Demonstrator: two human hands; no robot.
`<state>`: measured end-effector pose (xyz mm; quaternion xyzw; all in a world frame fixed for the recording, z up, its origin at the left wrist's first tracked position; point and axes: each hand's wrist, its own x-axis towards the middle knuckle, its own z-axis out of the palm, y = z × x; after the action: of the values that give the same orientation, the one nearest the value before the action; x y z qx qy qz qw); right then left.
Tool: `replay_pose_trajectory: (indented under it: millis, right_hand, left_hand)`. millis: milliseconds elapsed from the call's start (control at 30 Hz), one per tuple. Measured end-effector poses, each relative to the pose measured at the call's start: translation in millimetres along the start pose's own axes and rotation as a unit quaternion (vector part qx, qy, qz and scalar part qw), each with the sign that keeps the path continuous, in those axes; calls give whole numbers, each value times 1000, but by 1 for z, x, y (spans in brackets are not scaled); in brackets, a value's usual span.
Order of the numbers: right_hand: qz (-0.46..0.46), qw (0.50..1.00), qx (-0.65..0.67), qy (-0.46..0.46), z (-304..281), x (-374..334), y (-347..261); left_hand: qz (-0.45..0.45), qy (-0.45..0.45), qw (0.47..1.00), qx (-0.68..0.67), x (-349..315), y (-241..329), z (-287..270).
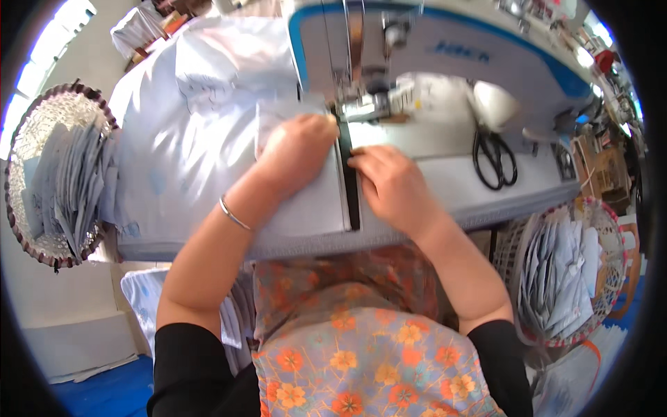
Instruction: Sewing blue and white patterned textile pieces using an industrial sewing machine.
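Lying on the surface (451, 184), a dark strip (353, 203) is between the left hand (299, 149), whose fingers are curled together, and the right hand (398, 186), whose bent fingers reach its edge; whether either pinches it, I cannot tell. Beyond stands a sewing machine (451, 31).

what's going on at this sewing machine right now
A person in a floral garment has both hands near the needle of a sewing machine. The left hand is over pale cloth; the right hand has its fingertips beside a dark strip. What either one pinches is too blurred to tell. Black-handled scissors are at the right.
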<state>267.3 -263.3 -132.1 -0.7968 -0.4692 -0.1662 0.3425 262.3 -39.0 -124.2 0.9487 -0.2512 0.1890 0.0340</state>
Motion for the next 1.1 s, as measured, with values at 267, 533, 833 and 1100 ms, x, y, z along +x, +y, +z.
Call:
replay_pose_trajectory:
  millis: [267,533,833,1100]
  right_hand:
    - [37,998,42,-18,20,-9,8]
    - [27,999,42,21,37,9,-5]
    - [39,999,13,22,39,5,-3]
    - [-25,998,64,14,31,5,-1]
  left_hand:
    - [-116,57,965,-230,-14,-5,12]
    - [-173,16,949,-263,-3,-15,1]
    - [-149,-9,954,-258,-7,-13,2]
    - [-40,-41,988,-142,-3,0,-12]
